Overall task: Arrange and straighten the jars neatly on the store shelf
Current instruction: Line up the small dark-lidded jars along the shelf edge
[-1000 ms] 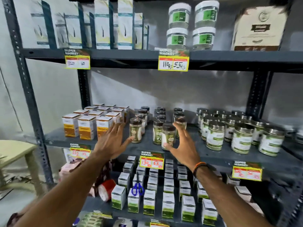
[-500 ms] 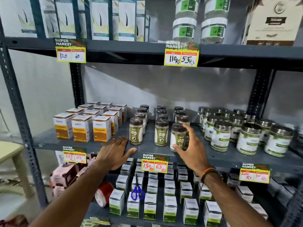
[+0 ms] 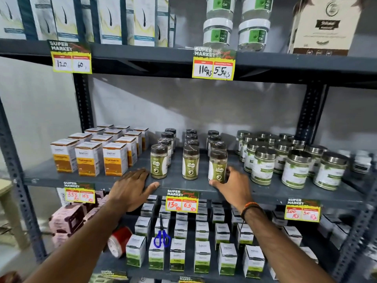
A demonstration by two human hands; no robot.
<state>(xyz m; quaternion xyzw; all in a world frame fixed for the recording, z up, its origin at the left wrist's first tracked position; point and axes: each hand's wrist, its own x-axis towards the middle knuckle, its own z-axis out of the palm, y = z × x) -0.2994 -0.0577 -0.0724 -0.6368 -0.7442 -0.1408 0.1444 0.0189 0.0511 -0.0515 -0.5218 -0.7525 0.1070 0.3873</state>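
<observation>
While my left hand lies flat and empty on the shelf edge for balance, my right hand grips the front-right jar, squaring its row.

Premises: retail shop. Evidence: grey slotted-steel shelving stocked in rows; "Super Market" price tags with handwritten rupee prices hung on shelf edges; multiples of turmeric boxes, brown-lidded jars and steel-lidded jars were displayed.
</observation>
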